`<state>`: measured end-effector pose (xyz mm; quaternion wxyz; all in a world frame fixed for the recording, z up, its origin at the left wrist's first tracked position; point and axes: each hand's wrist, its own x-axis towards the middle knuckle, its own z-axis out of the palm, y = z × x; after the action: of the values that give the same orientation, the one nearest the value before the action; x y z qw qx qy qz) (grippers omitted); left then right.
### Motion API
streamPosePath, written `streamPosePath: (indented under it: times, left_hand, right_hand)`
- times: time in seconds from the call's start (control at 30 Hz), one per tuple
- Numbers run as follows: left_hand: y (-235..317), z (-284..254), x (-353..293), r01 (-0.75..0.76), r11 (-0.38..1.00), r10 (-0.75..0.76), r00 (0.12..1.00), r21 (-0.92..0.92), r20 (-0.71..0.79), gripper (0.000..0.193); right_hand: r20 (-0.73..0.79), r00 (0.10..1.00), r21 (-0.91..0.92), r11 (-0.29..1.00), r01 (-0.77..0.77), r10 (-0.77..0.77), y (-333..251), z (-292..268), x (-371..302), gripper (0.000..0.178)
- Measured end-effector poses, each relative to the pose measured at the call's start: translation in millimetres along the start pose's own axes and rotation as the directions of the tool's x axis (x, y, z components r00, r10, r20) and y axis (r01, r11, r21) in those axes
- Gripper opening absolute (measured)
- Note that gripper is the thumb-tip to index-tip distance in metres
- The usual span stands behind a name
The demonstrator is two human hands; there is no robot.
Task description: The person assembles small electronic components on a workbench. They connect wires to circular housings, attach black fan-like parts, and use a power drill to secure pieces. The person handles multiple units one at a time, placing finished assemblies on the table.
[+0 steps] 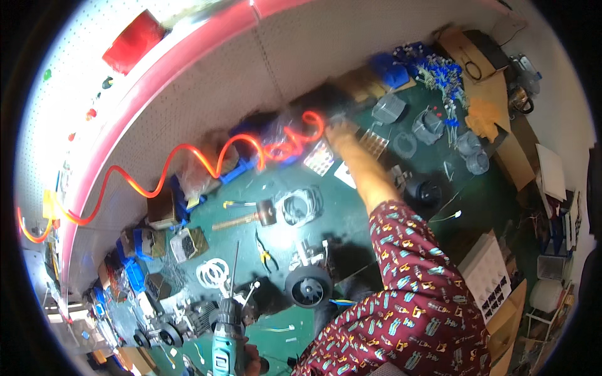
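Note:
At the lower edge, my left hand point(252, 357) is closed around a teal and black power drill point(228, 341), whose long thin bit points away from me. My right arm stretches to the back of the bench, where my right hand point(340, 133) is blurred beside the end of an orange coiled hose point(251, 143). Its fingers cannot be made out, nor whether they hold anything. Below that hand lie sheets of round stickers point(319, 158). A small motor with a black wheel point(308, 287) rests on the bench right of the drill.
The green bench point(244, 182) holds a mallet point(266, 213), yellow-handled pliers point(266, 255), a clear coil point(300, 207) and a white coil point(213, 274). More wheeled motors point(194, 316) stand at left. Blue-connector wires point(442, 75) and clear plastic cups point(428, 125) lie far right.

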<state>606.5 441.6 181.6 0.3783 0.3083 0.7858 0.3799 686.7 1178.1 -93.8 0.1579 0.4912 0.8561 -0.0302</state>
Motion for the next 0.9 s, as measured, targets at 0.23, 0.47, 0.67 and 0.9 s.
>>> streamPosePath:
  times: [0.23, 0.47, 0.67, 0.9]
  left_hand:
    - [18.2, 11.0, 35.1, 0.074, 0.995, -0.072, 0.997, -0.066, 0.02, 0.056]
    - [24.7, 13.8, 51.6, 0.067, 0.996, -0.063, 0.996, -0.064, 0.063, 0.056]
    - [26.6, 16.0, 40.0, 0.066, 0.996, -0.062, 0.997, -0.067, 0.055, 0.055]
    - [30.0, 20.4, 21.8, 0.059, 0.995, -0.056, 0.998, -0.082, 0.036, 0.055]
  right_hand:
    - [0.028, 0.999, 0.115, 0.993, 0.013, -0.016, -15.2, -25.4, -38.7, 0.04]
    - [-0.026, 1.0, 0.267, 0.964, 0.014, -0.007, -6.1, -30.9, -46.3, 0.04]
    - [-0.058, 0.998, 0.227, 0.974, -0.011, 0.025, -21.1, -27.7, -57.9, 0.035]
    - [-0.239, 0.968, 0.278, 0.961, -0.006, 0.076, -21.2, -28.9, -67.7, 0.026]
